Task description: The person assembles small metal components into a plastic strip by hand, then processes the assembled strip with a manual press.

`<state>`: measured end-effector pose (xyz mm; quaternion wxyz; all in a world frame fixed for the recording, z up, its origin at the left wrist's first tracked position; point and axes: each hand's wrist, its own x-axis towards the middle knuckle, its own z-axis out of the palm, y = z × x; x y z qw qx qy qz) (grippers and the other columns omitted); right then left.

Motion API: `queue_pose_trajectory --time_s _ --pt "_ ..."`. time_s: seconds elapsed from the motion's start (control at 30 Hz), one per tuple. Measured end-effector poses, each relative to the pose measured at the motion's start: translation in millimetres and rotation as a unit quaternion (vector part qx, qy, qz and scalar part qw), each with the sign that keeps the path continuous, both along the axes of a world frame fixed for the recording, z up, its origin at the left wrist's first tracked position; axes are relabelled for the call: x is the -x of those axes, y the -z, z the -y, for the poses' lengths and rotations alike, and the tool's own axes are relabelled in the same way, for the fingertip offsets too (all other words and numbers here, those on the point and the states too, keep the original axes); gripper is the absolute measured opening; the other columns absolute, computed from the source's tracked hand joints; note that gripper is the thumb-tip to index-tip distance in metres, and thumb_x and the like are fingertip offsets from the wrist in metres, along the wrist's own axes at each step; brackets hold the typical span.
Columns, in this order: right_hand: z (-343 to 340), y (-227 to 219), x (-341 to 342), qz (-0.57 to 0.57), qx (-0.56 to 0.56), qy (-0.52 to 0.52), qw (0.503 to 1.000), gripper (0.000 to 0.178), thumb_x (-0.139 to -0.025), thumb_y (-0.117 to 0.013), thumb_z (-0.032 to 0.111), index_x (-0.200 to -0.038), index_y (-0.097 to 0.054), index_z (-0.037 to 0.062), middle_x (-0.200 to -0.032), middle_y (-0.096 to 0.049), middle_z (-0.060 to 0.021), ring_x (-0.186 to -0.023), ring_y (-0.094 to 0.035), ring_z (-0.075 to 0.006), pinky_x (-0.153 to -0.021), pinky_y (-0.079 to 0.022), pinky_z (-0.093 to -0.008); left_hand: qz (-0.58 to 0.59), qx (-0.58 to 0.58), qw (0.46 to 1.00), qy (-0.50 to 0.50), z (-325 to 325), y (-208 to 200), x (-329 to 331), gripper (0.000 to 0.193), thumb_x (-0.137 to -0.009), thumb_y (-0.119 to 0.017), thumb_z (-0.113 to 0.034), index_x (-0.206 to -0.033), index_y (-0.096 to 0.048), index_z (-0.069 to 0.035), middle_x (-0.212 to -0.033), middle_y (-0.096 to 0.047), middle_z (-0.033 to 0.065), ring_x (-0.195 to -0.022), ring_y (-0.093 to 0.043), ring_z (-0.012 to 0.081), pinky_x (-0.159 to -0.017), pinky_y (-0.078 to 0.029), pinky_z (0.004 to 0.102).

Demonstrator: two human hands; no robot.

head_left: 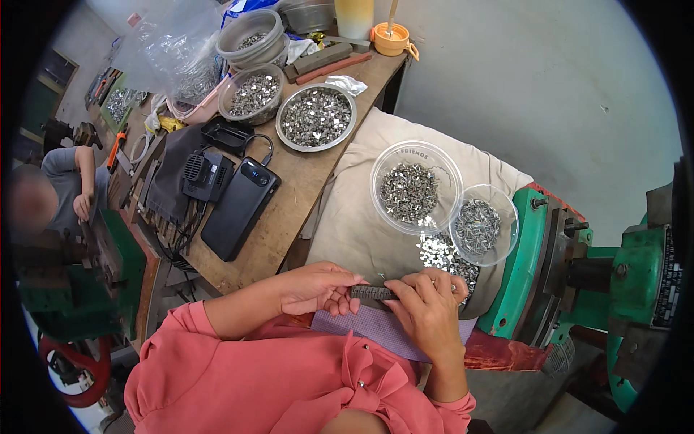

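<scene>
A short dark metal strip [371, 292] with a row of notches is held level in front of my body. My right hand [429, 304] grips its right end between thumb and fingers. At the other end, my left hand [322, 288] has its thumb and curled fingers closed around the tip. Just beyond my right hand, a pile of small shiny metal pieces [436, 250] lies on a beige cloth [354, 210]. Behind the pile stand a clear plastic tub [452, 163] of small metal parts and a smaller clear bowl [512, 211] of thin metal pins.
A green machine [627, 267] stands at my right. On the wooden table [289, 210] are a black power bank [241, 210], a steel bowl [351, 110] and plastic tubs [225, 101] of metal parts. Another person's hand [83, 206] is at far left.
</scene>
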<state>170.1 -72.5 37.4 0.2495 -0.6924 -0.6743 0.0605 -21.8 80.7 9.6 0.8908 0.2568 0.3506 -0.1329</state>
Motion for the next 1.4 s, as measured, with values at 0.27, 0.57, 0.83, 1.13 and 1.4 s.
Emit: queue_pose_trajectory --time_s 0.27,0.57,0.83,1.13,1.4 --pt "-5.0 -14.0 -8.3 0.011 -0.008 0.035 0.999 0.045 -0.068 -0.083 0.028 -0.111 -0.072 0.02 -0.1 -0.062 0.005 -0.107 -0.052 -0.0208 -0.095 -0.029 -0.0409 -0.033 0.007 0.999 -0.02 -2.7 -5.7 -5.9 0.032 -0.101 -0.059 -0.026 -0.118 -0.065 0.0 -0.083 -0.065 0.0067 -0.065 -0.054 0.008 -0.059 -0.045 0.0195" --pt "30.5 -12.1 -28.4 -0.001 -0.101 0.154 0.983 0.048 -0.065 -0.087 0.031 -0.11 -0.075 0.0179 -0.102 -0.064 0.0027 -0.109 -0.048 -0.0268 -0.098 -0.029 -0.0412 -0.017 -0.085 0.993 -0.083 -26.0 -49.0 -19.7 0.036 -0.1 -0.06 -0.024 -0.121 -0.063 0.005 -0.082 -0.065 0.0055 -0.066 -0.059 0.0073 -0.053 -0.045 0.0192" --pt "51.2 -6.6 -25.7 -0.02 -0.107 0.204 0.973 0.045 -0.062 -0.089 0.026 -0.104 -0.076 0.0188 -0.102 -0.064 0.0031 -0.11 -0.047 -0.0272 -0.097 -0.033 -0.0411 0.071 -0.808 0.584 -0.034 -42.2 -54.7 -70.6 0.027 -0.101 -0.054 -0.015 -0.116 -0.071 0.0 -0.079 -0.067 0.0042 -0.06 -0.057 0.0096 -0.055 -0.044 0.0266" --pt "52.4 -3.3 -14.6 -0.031 -0.148 0.194 0.969 0.042 -0.063 -0.089 0.028 -0.103 -0.076 0.0196 -0.103 -0.062 0.0041 -0.106 -0.05 -0.0257 -0.094 -0.035 -0.0402 0.075 -0.411 0.908 -0.02 -26.2 -51.3 -49.4 0.032 -0.102 -0.054 -0.02 -0.117 -0.069 0.003 -0.077 -0.066 0.0025 -0.06 -0.057 0.0069 -0.054 -0.045 0.0226" --pt "38.0 22.3 10.1 -0.022 -0.025 0.047 0.998 0.039 -0.071 -0.082 0.027 -0.106 -0.073 0.0158 -0.096 -0.062 0.0042 -0.094 -0.056 -0.0175 -0.092 -0.034 -0.0379 -0.05 -0.117 0.99 0.066 20.6 -11.4 -9.0 0.032 -0.103 -0.053 -0.021 -0.121 -0.066 0.002 -0.075 -0.065 0.0044 -0.06 -0.058 0.0072 -0.053 -0.045 0.0201"
